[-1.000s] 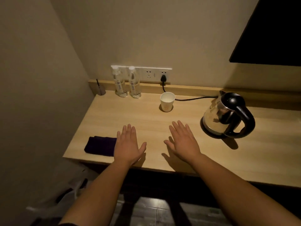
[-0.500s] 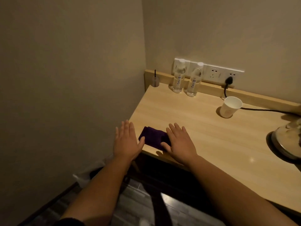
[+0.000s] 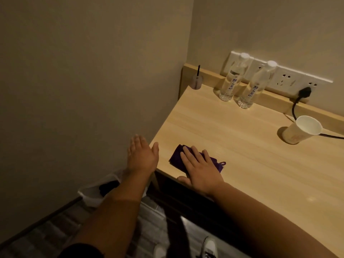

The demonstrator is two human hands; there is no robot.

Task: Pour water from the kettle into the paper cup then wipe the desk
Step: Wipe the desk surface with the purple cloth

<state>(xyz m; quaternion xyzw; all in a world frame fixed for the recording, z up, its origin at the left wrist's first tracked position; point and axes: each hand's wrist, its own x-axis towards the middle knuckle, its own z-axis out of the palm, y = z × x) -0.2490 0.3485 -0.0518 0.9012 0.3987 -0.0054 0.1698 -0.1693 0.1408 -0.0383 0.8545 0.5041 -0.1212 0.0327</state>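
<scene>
A folded dark purple cloth lies near the front left corner of the light wooden desk. My right hand rests flat on top of it, fingers spread, thumb at the desk's front edge. My left hand hovers open just off the desk's left front corner, touching nothing. A white paper cup stands upright at the far right, near the back. The kettle is out of view; only its black cord shows, running from a wall plug.
Two clear water bottles stand at the back by the socket strip. A small holder with a black stick sits in the back left corner. A wall closes the left side. A white-lined bin stands on the floor below.
The view has swung left, taking the kettle out of sight. My right hand moved farther onto the purple cloth and now covers it; my left hand stays open beside the desk corner.
</scene>
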